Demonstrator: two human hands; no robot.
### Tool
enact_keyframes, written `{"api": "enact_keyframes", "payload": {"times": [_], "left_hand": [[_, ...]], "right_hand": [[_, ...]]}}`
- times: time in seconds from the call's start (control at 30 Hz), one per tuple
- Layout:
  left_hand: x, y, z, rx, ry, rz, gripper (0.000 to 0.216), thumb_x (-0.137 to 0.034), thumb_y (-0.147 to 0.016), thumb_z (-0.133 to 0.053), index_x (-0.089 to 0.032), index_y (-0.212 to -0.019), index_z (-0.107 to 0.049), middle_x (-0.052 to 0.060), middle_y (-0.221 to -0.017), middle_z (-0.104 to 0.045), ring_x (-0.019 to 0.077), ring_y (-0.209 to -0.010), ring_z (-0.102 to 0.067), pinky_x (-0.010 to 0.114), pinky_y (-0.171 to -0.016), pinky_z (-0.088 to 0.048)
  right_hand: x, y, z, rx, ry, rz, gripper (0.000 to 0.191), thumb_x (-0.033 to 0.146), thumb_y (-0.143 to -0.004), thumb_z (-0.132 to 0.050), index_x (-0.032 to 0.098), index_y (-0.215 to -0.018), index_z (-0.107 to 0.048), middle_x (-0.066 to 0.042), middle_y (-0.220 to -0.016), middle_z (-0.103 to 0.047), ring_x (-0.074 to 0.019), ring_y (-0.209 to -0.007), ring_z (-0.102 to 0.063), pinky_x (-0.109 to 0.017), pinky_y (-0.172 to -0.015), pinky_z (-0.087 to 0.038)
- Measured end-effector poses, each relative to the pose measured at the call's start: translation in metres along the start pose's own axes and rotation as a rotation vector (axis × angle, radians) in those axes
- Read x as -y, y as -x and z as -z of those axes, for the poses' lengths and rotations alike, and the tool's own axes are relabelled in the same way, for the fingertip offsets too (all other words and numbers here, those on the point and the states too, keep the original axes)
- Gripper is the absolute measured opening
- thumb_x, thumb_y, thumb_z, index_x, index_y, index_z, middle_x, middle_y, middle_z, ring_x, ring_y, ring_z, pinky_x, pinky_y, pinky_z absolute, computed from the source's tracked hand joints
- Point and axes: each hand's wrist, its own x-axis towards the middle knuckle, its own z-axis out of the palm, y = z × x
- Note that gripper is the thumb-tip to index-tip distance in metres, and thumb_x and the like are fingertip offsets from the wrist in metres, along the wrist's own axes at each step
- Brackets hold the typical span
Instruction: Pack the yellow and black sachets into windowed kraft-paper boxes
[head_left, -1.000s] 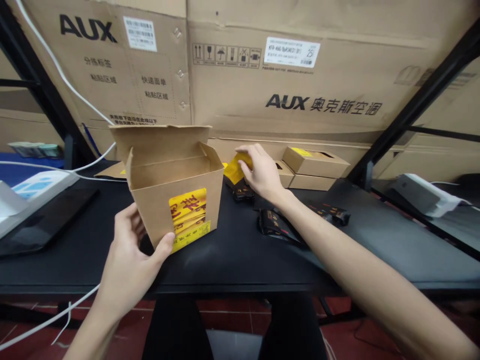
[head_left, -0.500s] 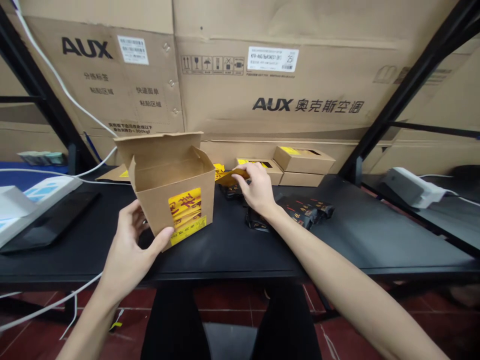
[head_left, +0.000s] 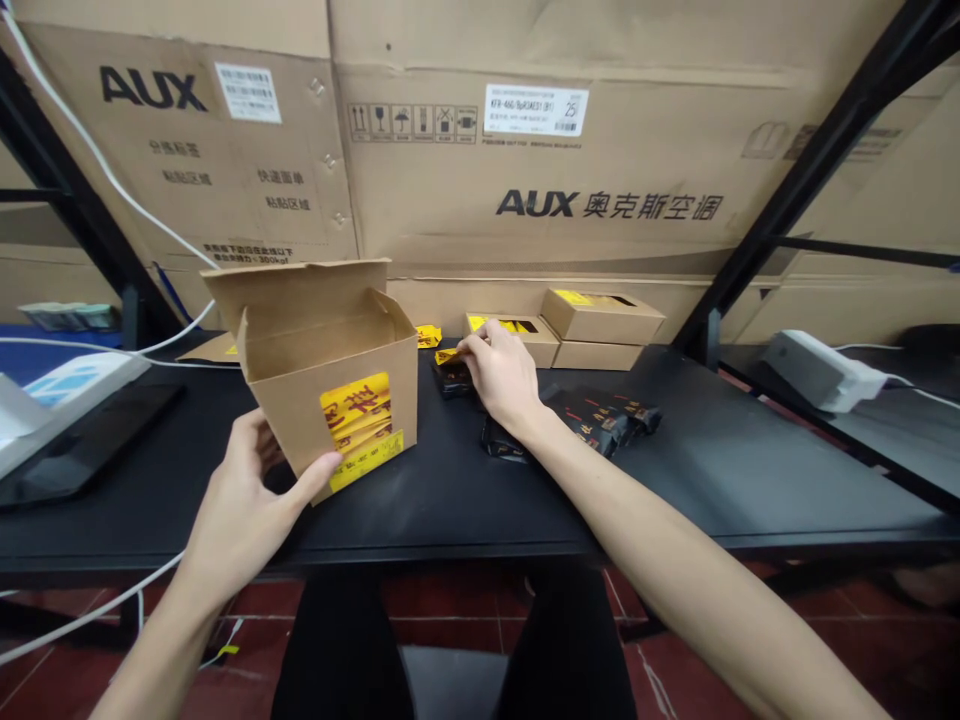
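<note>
My left hand point(head_left: 244, 500) is closed around the lower left corner of an open cardboard box point(head_left: 300, 410), its thumb on the front. The box stands tilted, its lid flap up; yellow packets show through the front window, above a yellow label. Further back, my right hand point(head_left: 506, 375) pinches a yellow packet point(head_left: 446, 355), mostly hidden by the fingers. Right beneath it lies a black packet point(head_left: 452, 380). Several more black packets point(head_left: 600, 418) are piled by my right wrist. Another yellow packet point(head_left: 428, 336) rests behind the open box.
Closed cardboard boxes point(head_left: 604, 315) are stacked at the back, before large cartons point(head_left: 420, 210). A white power strip point(head_left: 67, 390) and a dark tablet-like slab point(head_left: 97, 440) lie at left. A white adapter point(head_left: 821, 370) sits at right. Black shelf posts point(head_left: 795, 190) slant up both sides.
My right hand has lowered the yellow packet toward the black packet, and less of it shows now. My left hand still grips the box. The whole view has shifted slightly.
</note>
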Motion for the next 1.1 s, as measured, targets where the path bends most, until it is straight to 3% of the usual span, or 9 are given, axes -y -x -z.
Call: {"api": "enact_keyframes", "payload": {"times": [0.13,0.4,1.1], "left_hand": [[-0.0006,0.0003,0.0003,-0.008,-0.037,-0.014,0.071,-0.063,-0.07,-0.084,-0.03,-0.125,-0.052,0.011,-0.137,-0.072,0.0396,-0.127,-0.07,0.063,-0.112,-0.055],[-0.0025,0.0008,0.0008,-0.011,-0.054,-0.017,0.071,-0.063,-0.07,-0.084,-0.031,-0.125,-0.053,0.012,-0.135,-0.074,0.0403,-0.124,-0.072,0.066,-0.111,-0.056],[-0.0051,0.0001,-0.001,-0.006,-0.106,-0.027,0.073,-0.068,-0.067,-0.081,-0.031,-0.123,-0.053,0.013,-0.131,-0.076,0.0422,-0.12,-0.074,0.065,-0.104,-0.059]], "right_hand": [[-0.0002,0.0005,0.0024,0.035,-0.067,-0.042,0.034,0.018,-0.106,-0.041,0.021,-0.119,-0.072,-0.012,-0.122,-0.07,-0.0238,-0.1,-0.064,-0.036,-0.082,-0.048],[-0.0019,0.0008,-0.0018,0.015,-0.179,-0.016,0.024,0.022,-0.1,-0.056,0.019,-0.122,-0.068,-0.014,-0.128,-0.066,-0.0264,-0.112,-0.065,-0.039,-0.09,-0.053],[-0.0024,0.002,-0.0066,-0.021,-0.262,0.017,0.013,0.026,-0.101,-0.062,0.019,-0.109,-0.069,-0.011,-0.118,-0.067,-0.0236,-0.107,-0.065,-0.036,-0.09,-0.053]]}}
